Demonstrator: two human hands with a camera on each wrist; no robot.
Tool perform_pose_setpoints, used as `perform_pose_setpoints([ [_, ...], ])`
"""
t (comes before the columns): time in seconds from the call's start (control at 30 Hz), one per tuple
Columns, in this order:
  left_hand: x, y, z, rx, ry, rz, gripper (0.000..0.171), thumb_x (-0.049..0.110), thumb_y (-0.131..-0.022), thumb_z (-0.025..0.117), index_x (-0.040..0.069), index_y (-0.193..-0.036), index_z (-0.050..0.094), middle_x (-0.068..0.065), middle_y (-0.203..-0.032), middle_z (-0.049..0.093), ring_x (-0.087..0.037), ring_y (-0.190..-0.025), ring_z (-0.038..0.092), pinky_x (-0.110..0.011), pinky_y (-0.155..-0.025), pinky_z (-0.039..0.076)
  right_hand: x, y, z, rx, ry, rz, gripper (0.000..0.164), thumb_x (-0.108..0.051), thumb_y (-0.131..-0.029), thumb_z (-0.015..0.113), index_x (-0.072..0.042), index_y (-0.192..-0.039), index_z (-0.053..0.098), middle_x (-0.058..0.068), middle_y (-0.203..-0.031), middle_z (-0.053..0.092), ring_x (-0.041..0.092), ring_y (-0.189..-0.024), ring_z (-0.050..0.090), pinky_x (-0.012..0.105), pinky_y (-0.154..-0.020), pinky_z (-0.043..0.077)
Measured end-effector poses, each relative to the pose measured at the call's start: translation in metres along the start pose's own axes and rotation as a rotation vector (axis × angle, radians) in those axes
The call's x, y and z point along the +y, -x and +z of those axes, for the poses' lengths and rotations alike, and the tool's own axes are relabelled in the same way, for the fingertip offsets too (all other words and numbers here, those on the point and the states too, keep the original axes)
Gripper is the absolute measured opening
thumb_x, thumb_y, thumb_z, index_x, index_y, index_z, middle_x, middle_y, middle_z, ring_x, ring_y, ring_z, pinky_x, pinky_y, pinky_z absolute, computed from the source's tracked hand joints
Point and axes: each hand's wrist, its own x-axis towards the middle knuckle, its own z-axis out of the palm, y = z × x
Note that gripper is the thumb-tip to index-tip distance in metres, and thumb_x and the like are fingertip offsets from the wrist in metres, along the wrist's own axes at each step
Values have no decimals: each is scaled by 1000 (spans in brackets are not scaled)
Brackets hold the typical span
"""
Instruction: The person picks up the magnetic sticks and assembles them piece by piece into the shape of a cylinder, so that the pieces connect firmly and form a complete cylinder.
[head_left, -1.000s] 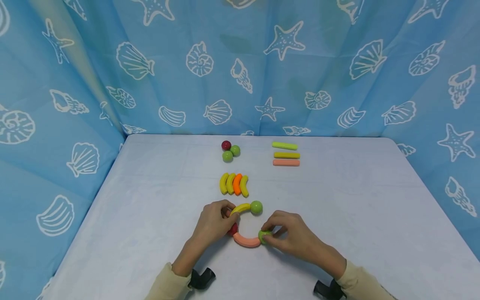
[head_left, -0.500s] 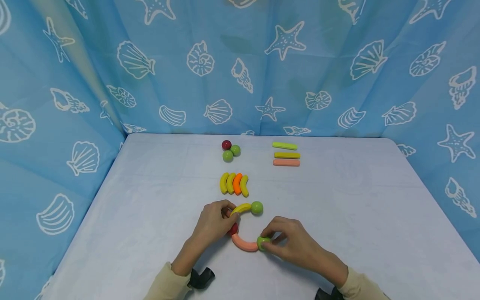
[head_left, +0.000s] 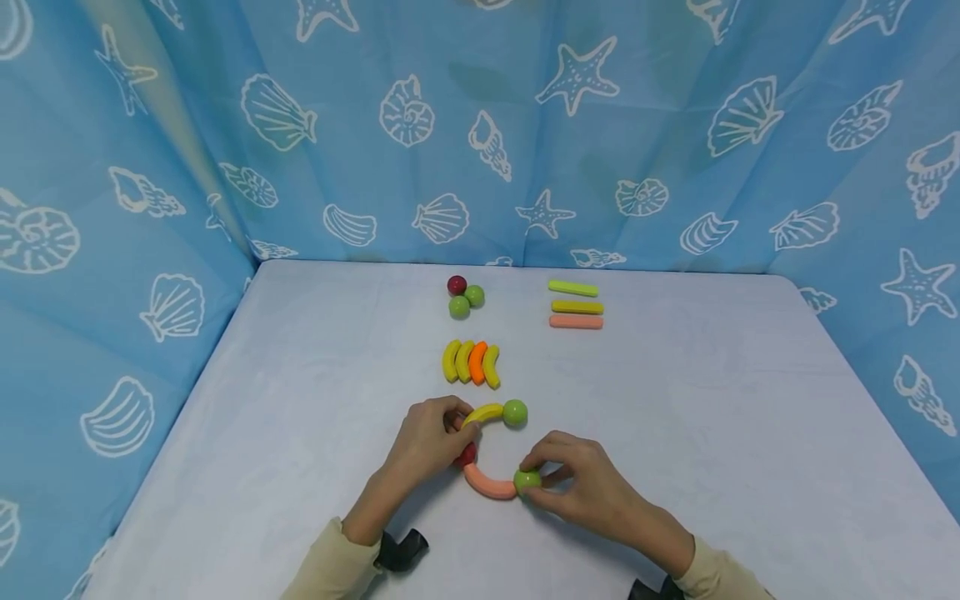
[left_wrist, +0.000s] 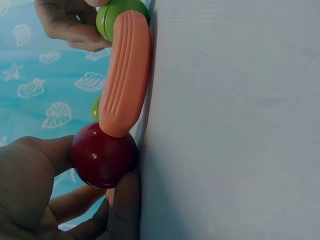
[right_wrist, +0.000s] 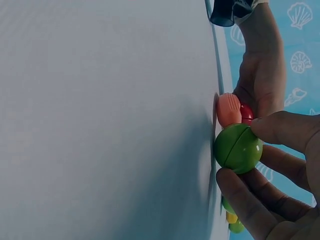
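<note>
On the white table, curved pieces and balls lie end to end in a ring with a gap on its right side. My left hand [head_left: 429, 440] pinches a red ball [left_wrist: 103, 156] at the ring's left, between thumb and fingers. From that ball a ribbed salmon-pink curved piece [head_left: 489, 485] runs along the near side. At its right end sits a grooved green ball [right_wrist: 238, 148], pinched by my right hand [head_left: 588, 479]. Beyond the left fingers, a yellow curved piece [head_left: 485, 412] meets another green ball [head_left: 515, 413]; the left fingers partly cover the ring's left side.
Behind the ring lies a row of yellow and orange curved pieces [head_left: 477, 363]. Farther back sit a red ball [head_left: 457, 285] and two green balls [head_left: 460, 307]. Three straight sticks [head_left: 576, 307] lie to their right. A blue shell-print curtain [head_left: 442, 150] hangs behind the table.
The right hand has moved slightly toward the near edge and left with the green ball. The pink piece's right end has swung nearer with it. The left hand stays at the red ball.
</note>
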Motion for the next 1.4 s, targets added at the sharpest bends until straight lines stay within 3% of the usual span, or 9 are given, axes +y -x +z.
perform_pose_setpoints([
  [0.53,-9,12,-5,-27,17,11,16,18,-89,71,7,-101,72,3,-73,56,-12,-61,52,-23,-50,44,-6,6,15,-28,-81,-7,22,-7,-83,82,-18,-98,71,-6,-96,66,10,-88,66,26,-68,59],
  [1.0,-9,15,-9,-44,-8,-5,16,19,-90,72,8,-101,72,4,-74,56,-13,-63,52,-23,-51,44,-10,7,17,-40,-88,17,19,-12,-85,82,-21,-98,71,-7,-97,65,9,-88,66,25,-69,59],
  [1.2,-8,16,-11,-46,-8,-8,16,20,-90,72,9,-101,72,4,-73,56,-12,-63,52,-22,-51,44,-12,3,11,15,-81,-51,16,-15,-86,81,-17,-98,71,-2,-96,67,16,-88,68,27,-67,59],
  [1.4,-8,16,-12,-53,7,-4,16,19,-89,72,8,-101,72,3,-73,56,-13,-63,52,-22,-51,44,-13,-4,-1,71,-31,-35,16,-11,-86,80,-14,-100,71,1,-96,68,19,-88,69,26,-67,59],
])
